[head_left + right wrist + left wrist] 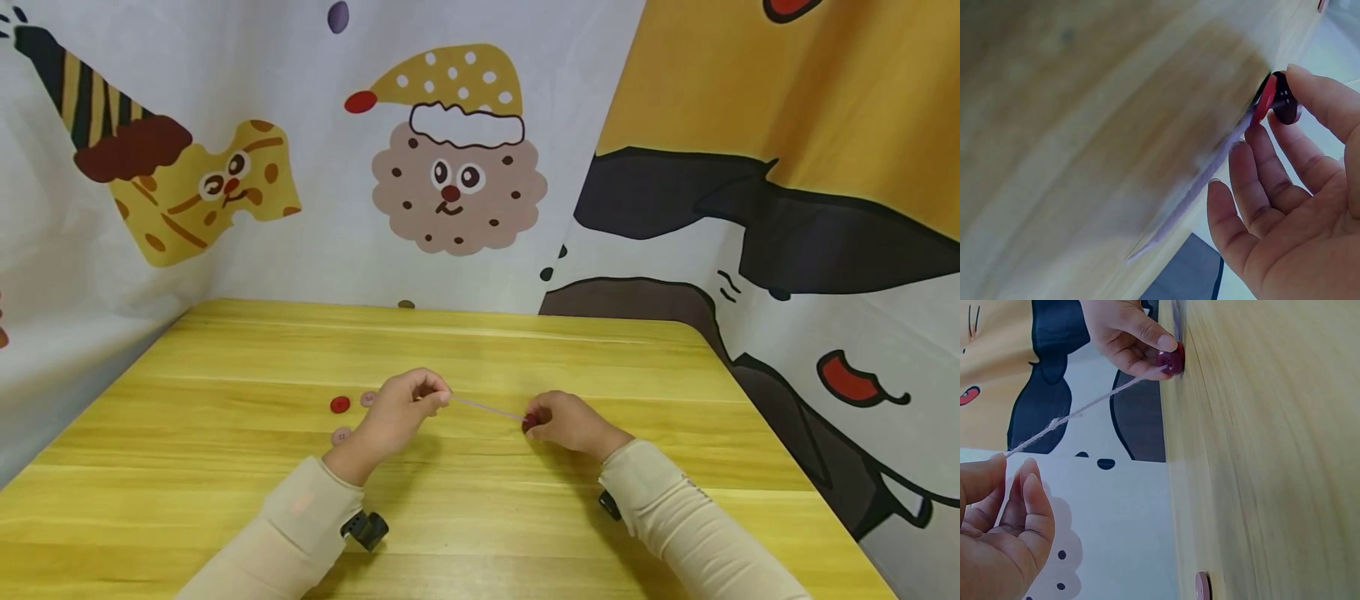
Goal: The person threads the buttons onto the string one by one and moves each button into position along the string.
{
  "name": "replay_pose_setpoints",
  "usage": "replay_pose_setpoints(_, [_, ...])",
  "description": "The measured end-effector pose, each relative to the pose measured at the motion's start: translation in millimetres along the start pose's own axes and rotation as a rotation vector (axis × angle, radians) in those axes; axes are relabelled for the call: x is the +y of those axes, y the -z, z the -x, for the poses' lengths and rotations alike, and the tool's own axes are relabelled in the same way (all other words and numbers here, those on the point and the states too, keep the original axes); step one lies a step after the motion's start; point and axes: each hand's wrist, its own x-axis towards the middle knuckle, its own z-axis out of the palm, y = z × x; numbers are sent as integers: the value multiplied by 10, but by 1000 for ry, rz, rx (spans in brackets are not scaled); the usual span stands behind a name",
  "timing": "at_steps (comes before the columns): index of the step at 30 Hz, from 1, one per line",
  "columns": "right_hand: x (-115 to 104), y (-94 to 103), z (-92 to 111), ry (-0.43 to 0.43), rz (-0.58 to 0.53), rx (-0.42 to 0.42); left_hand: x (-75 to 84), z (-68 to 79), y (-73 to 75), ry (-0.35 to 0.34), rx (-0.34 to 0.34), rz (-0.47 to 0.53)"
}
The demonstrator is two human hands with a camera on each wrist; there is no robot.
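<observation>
A thin, pale-purple, yarn-like cord stretched between the hands, a small knot partway along it. At its left, the left hand pinched it between thumb and forefinger; at its right, the right hand gripped a glossy, dark maroon, round button and a thin, bright red, round button in its fingertips. The cord entered the maroon one's face and reappeared beyond, so that button looked strung; the bright red one's threading could not be confirmed. Left of the cord, a flat, deep-red disc button and two pale pink, round buttons lay unstrung on the yellow wood-grain table.
</observation>
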Motion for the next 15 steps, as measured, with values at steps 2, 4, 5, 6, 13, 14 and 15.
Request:
replay_pose_setpoints(2, [3,3,0,8,19,2,0,1,2,-1,0,5])
replay_pose_setpoints(4, [6,5,3,15,31,3,2,2,3,-2,0,5])
replay_pose_setpoints(5, [8,7,7,22,38,2,3,3,3,-2,1,6])
replay_pose_setpoints(6, [12,8,7,24,43,3,5,4,3,-3,1,4])
replay_pose_setpoints(13, [33,12,7,31,72,9,7,1,1,-4,-2,-2])
replay_pose_setpoints(14, [33,11,7,30,74,10,7,1,1,-5,-2,-1])
replay_pose_setpoints(15, [37,11,5,31,79,10,8,2,0,-5,-1,1])
